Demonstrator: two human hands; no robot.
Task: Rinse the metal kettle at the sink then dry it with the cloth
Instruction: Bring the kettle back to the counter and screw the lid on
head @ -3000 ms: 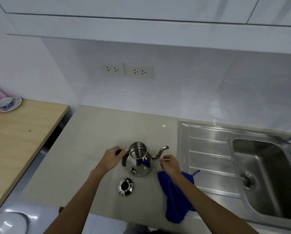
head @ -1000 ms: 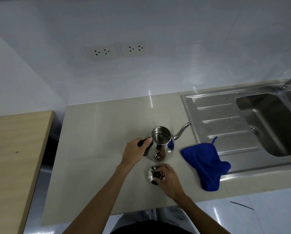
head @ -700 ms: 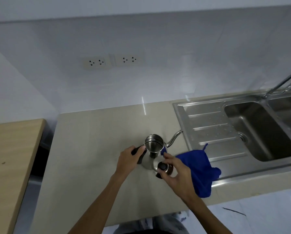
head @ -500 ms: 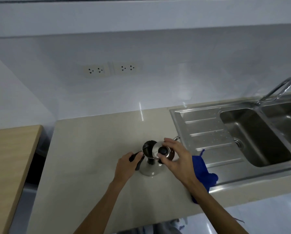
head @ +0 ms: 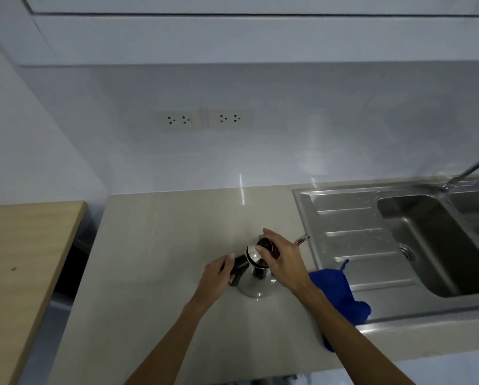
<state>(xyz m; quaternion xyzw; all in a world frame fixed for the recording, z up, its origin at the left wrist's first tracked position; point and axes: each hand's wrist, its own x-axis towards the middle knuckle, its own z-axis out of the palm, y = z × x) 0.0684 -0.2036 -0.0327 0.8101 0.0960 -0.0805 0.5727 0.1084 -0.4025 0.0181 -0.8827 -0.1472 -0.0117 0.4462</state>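
Head view is showing both forearms reaching forward over the beige counter. The left hand is curling around the black handle of the metal kettle, fingers clenched on it. The right hand is arching over the kettle's top, fingertips pinching the lid by its dark knob. The blue cloth is lying just behind the right wrist, near the sink.

Pretty clearly a home kitchen: steel sink with faucet at right, beige counter, tiled wall with outlets.
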